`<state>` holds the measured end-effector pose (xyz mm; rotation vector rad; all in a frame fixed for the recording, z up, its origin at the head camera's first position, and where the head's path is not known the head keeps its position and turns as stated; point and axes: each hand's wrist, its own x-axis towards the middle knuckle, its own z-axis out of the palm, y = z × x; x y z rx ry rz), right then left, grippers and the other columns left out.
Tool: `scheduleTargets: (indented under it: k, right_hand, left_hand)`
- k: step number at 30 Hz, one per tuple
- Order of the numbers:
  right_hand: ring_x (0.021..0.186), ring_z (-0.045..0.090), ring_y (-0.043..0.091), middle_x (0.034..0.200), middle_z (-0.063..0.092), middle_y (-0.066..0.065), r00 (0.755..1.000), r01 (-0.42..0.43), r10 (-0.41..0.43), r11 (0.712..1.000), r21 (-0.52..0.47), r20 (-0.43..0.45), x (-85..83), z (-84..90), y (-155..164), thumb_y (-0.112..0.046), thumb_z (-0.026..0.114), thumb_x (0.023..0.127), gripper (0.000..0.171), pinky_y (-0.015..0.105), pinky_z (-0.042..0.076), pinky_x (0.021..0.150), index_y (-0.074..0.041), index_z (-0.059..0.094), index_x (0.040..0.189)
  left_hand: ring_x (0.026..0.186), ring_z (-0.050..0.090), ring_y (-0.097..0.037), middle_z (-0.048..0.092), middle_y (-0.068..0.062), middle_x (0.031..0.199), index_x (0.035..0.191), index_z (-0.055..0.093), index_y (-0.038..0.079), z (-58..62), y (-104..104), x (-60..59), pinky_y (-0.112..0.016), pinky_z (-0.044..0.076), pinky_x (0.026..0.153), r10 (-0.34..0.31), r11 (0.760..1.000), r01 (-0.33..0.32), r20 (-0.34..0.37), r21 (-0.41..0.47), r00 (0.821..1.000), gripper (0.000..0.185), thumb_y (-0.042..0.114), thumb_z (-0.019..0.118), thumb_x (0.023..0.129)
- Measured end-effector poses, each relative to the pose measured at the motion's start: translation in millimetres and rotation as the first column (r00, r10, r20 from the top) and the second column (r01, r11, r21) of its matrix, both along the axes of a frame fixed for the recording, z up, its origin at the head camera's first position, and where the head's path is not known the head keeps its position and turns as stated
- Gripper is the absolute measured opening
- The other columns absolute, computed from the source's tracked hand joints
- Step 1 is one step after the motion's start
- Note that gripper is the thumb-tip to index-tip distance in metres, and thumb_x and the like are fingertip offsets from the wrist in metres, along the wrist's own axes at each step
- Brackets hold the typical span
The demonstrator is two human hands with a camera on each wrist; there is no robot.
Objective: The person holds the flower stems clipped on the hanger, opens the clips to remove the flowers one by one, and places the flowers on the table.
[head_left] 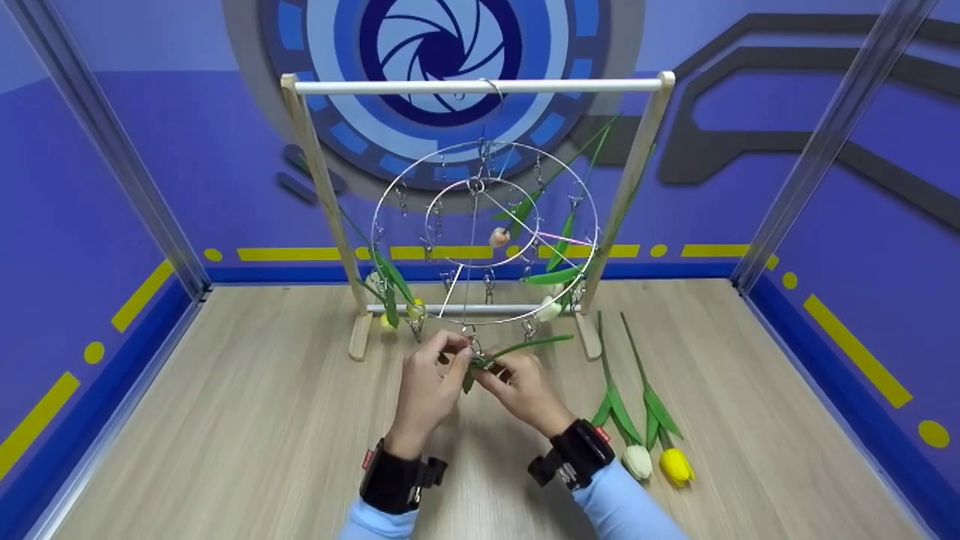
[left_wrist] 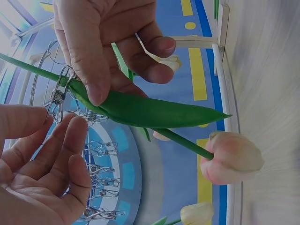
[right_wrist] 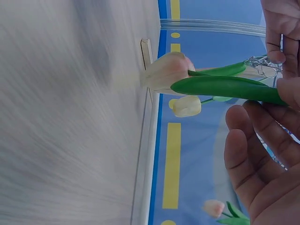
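At the front edge of a round wire hanger [head_left: 381,202], my left hand [head_left: 429,386] pinches a metal clip [left_wrist: 57,96] between thumb and fingers. My right hand [head_left: 529,390] pinches a pale pink artificial tulip [left_wrist: 232,158] at its stem and green leaf [left_wrist: 159,111]. In the left wrist view the stem passes through the clip's wire jaws, and the flower head hangs below. The right wrist view shows the tulip's leaf [right_wrist: 220,87] between the right thumb and fingers. From the head view the flower head is hidden behind the hands.
A wooden stand with a white top bar [head_left: 420,87] carries the hanger. Several tulips hang from other clips, among them a white one [head_left: 550,308] and a pink one [head_left: 499,237]. Right of the hands, a white tulip [head_left: 637,462] and a yellow tulip [head_left: 677,468] lie on the table.
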<state>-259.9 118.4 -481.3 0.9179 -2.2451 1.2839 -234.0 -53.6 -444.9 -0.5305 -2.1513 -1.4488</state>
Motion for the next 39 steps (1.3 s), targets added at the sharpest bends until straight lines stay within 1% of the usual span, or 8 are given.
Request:
scheduleTargets:
  k: [5, 11, 15, 18, 23, 29, 34, 39]
  right_hand:
    - [0.067, 0.068, 0.016, 0.082, 0.075, 0.006, 0.998, 0.010, -0.010, 1.000, 0.000, -0.060, -1.5, -2.1, 0.7, -0.005, 0.075, 0.093, 0.005, 0.025, 0.056, 0.061, -0.005, 0.078, 0.096]
    - [0.067, 0.064, 0.011, 0.079, 0.074, 0.004, 0.997, 0.019, -0.019, 1.000, 0.000, -0.072, -1.2, -1.6, 0.8, -0.005, 0.075, 0.092, 0.005, 0.024, 0.053, 0.060, -0.006, 0.078, 0.095]
    - [0.067, 0.062, 0.009, 0.078, 0.072, 0.004, 0.998, 0.008, -0.008, 1.000, -0.010, -0.056, -0.2, -1.1, 1.0, -0.003, 0.073, 0.092, 0.005, 0.024, 0.052, 0.059, -0.005, 0.077, 0.094]
    - [0.068, 0.062, 0.008, 0.078, 0.071, 0.004, 0.999, -0.005, 0.005, 1.000, -0.006, -0.033, 0.3, -0.1, 1.7, -0.003, 0.072, 0.093, 0.005, 0.024, 0.053, 0.060, -0.005, 0.076, 0.094]
    - [0.071, 0.061, 0.007, 0.080, 0.071, 0.003, 1.000, -0.021, 0.021, 1.000, 0.014, 0.011, 0.9, 2.2, 3.9, -0.004, 0.071, 0.094, 0.007, 0.025, 0.054, 0.062, -0.006, 0.077, 0.098]
    - [0.073, 0.061, 0.006, 0.085, 0.071, 0.002, 0.998, -0.029, 0.027, 0.999, 0.024, 0.065, 3.0, 4.6, 6.0, -0.004, 0.070, 0.095, 0.009, 0.024, 0.053, 0.064, -0.006, 0.077, 0.101]
    - [0.072, 0.060, 0.006, 0.083, 0.071, 0.002, 0.997, -0.029, 0.028, 0.999, 0.015, 0.068, 3.2, 5.1, 6.7, -0.004, 0.069, 0.095, 0.006, 0.023, 0.052, 0.063, -0.006, 0.075, 0.095]
    - [0.069, 0.056, 0.005, 0.079, 0.068, 0.002, 0.998, -0.031, 0.030, 0.999, 0.010, 0.054, 3.1, 3.8, 7.3, -0.005, 0.070, 0.095, 0.006, 0.022, 0.049, 0.061, -0.006, 0.072, 0.089]
  left_hand:
    - [0.084, 0.066, -0.020, 0.074, -0.007, 0.095, 0.103, 0.070, 0.001, -2.3, 0.8, -1.7, -0.034, 0.053, 0.075, -0.015, 0.999, 0.015, -0.013, 0.042, 1.000, 0.010, -0.001, 0.070, 0.093]
    - [0.088, 0.067, -0.023, 0.074, -0.013, 0.106, 0.118, 0.065, -0.004, -4.6, 0.8, -3.5, -0.028, 0.054, 0.077, -0.057, 0.993, 0.054, 0.023, 0.107, 0.998, 0.024, -0.001, 0.069, 0.095]
    - [0.088, 0.065, -0.023, 0.073, -0.015, 0.109, 0.124, 0.064, -0.007, -5.9, -0.9, -4.3, -0.027, 0.053, 0.076, -0.075, 0.992, 0.070, 0.041, 0.101, 0.996, 0.029, 0.002, 0.068, 0.097]
    - [0.087, 0.062, -0.021, 0.071, -0.015, 0.107, 0.124, 0.066, -0.008, -5.4, -2.2, -4.4, -0.027, 0.052, 0.075, -0.084, 0.994, 0.080, 0.048, 0.074, 0.995, 0.028, 0.005, 0.068, 0.098]
    - [0.087, 0.059, -0.018, 0.068, -0.011, 0.103, 0.120, 0.068, -0.004, -4.7, -2.6, -4.7, -0.027, 0.051, 0.074, -0.098, 0.995, 0.095, 0.089, 0.031, 0.991, 0.024, 0.008, 0.066, 0.100]
    - [0.084, 0.058, -0.017, 0.068, -0.009, 0.101, 0.119, 0.068, -0.003, -5.3, -2.9, -5.8, -0.024, 0.050, 0.071, -0.112, 0.994, 0.111, 0.117, 0.015, 0.987, 0.023, 0.010, 0.066, 0.101]
    - [0.083, 0.057, -0.017, 0.069, -0.008, 0.101, 0.117, 0.069, -0.001, -4.6, -4.2, -6.2, -0.025, 0.047, 0.072, -0.113, 0.994, 0.112, 0.131, 0.019, 0.985, 0.021, 0.013, 0.066, 0.101]
    - [0.084, 0.057, -0.016, 0.069, -0.007, 0.100, 0.114, 0.068, 0.001, -4.6, -5.2, -5.8, -0.026, 0.045, 0.074, -0.114, 0.993, 0.113, 0.145, 0.021, 0.983, 0.018, 0.015, 0.066, 0.102]
